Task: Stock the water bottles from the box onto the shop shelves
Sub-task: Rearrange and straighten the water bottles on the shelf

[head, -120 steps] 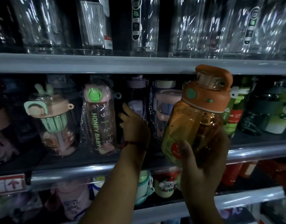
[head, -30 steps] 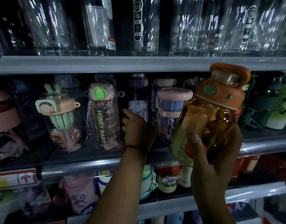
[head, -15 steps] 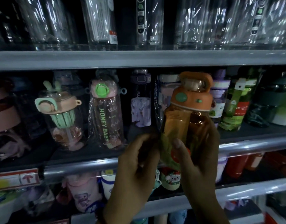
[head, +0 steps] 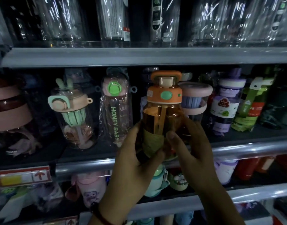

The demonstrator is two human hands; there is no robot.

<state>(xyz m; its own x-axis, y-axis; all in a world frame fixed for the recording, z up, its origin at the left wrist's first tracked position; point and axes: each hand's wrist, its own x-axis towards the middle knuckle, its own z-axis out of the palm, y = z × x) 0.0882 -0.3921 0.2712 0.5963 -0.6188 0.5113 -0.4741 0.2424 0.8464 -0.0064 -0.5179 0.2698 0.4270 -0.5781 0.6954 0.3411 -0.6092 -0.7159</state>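
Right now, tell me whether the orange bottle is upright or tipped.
Upright. The orange bottle has its cap above its base; left hand and right hand grip it.

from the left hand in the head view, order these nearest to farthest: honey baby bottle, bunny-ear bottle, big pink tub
From the left hand on the orange bottle:
1. honey baby bottle, just to its left.
2. bunny-ear bottle, further left.
3. pink tub, at the far left edge.
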